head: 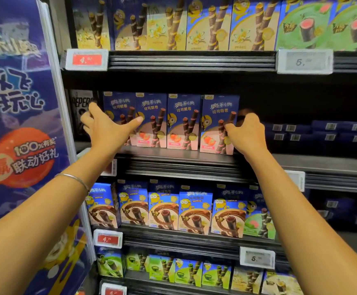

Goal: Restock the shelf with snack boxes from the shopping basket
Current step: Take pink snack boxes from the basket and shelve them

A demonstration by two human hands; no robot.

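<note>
The shelf [194, 160] runs wide under both hands, and a big blue banner [20, 124] stands left of the left hand. Four boxes [184, 122] stand in a row between the two hands. They are upright, faces out, side by side, near the front edge. The basket is not in view. Right of the right hand is a gap, and past it dark flat boxes [322, 133] lie further back. The left hand [107, 128] is spread wide at the left end of the row, with its thumb across the front of the first box and its fingers by that box's outer side. The right hand [245, 133] curls its fingers round the outer edge of the last box [218, 124], thumb on the front. So the hands are well apart, one at each end. I think the step is to square up the row. To do it well, push in gently from both ends at once, so no box tips or pops out, and line the fronts up with the shelf edge. A thin bracelet [75, 179] sits on the left wrist.
</note>
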